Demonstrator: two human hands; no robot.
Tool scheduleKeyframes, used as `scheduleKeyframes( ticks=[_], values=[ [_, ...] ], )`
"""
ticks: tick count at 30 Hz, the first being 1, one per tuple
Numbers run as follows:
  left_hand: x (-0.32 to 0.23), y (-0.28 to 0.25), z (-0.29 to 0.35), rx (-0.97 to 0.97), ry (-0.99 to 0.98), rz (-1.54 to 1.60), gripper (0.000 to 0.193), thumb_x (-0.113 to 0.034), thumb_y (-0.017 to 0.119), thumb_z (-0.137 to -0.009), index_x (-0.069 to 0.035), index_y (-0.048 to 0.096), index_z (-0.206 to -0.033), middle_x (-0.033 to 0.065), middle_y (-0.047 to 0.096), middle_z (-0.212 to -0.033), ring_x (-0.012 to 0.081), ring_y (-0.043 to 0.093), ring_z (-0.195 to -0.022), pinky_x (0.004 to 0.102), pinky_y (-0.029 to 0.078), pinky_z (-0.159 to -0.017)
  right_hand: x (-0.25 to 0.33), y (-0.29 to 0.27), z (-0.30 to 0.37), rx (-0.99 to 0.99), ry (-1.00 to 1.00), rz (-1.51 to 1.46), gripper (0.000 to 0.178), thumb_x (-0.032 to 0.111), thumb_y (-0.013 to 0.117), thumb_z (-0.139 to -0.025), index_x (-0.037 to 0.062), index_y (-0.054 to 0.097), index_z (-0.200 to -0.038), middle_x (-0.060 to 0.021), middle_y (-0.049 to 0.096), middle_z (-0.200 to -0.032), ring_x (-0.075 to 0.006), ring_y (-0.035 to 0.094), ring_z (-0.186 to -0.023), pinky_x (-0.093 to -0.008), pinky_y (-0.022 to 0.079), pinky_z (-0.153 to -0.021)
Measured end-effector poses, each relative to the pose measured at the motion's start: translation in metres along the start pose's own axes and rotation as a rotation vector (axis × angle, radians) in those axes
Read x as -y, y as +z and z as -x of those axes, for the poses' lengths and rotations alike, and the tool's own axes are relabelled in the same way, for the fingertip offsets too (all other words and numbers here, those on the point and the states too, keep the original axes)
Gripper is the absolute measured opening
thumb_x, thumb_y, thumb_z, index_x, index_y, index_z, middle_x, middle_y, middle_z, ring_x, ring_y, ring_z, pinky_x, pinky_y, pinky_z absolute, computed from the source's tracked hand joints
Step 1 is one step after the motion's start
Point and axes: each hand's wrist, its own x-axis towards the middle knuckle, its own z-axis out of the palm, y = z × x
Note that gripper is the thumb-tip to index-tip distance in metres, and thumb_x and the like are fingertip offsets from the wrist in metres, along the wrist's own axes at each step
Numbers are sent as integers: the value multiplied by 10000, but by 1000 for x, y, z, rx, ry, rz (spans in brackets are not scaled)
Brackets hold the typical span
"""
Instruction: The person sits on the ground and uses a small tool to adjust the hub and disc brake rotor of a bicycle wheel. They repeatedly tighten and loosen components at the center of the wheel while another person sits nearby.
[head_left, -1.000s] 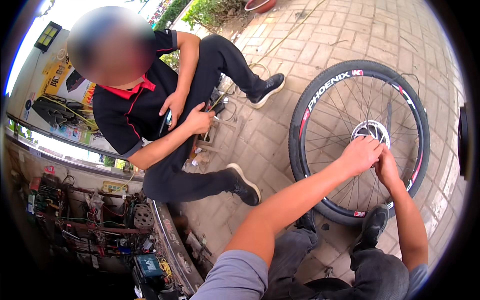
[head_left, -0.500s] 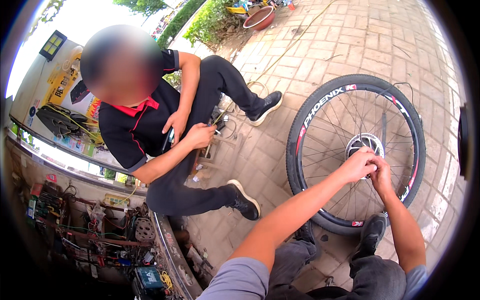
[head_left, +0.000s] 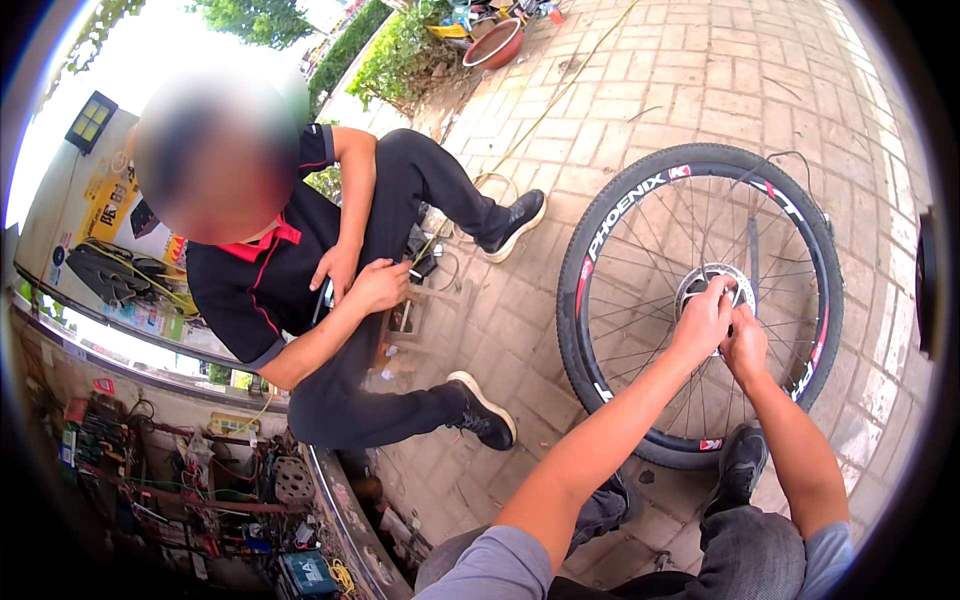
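The bicycle wheel [head_left: 700, 305] lies flat on the brick paving [head_left: 700, 90], with the left hand [head_left: 703, 322] and right hand [head_left: 745, 345] side by side on its hub [head_left: 712, 285]. Left of the wheel a seated person [head_left: 330, 290] faces it. The wearer's shoe [head_left: 740, 468] rests just beside the wheel's near rim. A bowl [head_left: 497, 42] sits far behind the wheel.

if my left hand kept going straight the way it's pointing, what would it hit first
Probably the silver hub at the middle of the bicycle wheel; your left hand already seems to touch it, beside your right hand, though depth is unclear.
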Motion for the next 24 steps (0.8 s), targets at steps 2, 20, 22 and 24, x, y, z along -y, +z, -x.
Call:
scheduleKeyframes(
  ticks=[2,20,22,24],
  values=[
    [-5,-1,6,103,-250,318,187,-149,534,-933,-15,573,-1059,97,630,-817,130,605,-640,311,499,-555,-11,7,-1,91,95,-62,164,106,698,-707,73,601,-835,-102,547,-819,-338,585,-740,-403,459,-612],
    [0,9,14,247,-258,448,299,-104,548,-919,6,527,-1196,88,606,-904,112,605,-807,273,517,-696,-1,-13,4,-2,-57,-69,189,141,640,-738,91,604,-916,-111,550,-878,-355,583,-774,-434,474,-645],
    [19,11,11,379,-228,675,320,-103,550,-920,26,515,-1212,88,604,-907,108,601,-817,268,519,-706,-4,-12,4,17,-39,-127,176,132,644,-731,93,610,-899,-107,559,-889,-356,588,-786,-433,478,-646],
    [22,14,12,326,-88,502,331,-96,570,-906,39,514,-1203,78,606,-906,127,603,-824,274,512,-710,-9,-13,3,11,-45,-108,161,126,644,-728,94,614,-883,-104,563,-890,-357,590,-792,-433,479,-646]
  ],
)
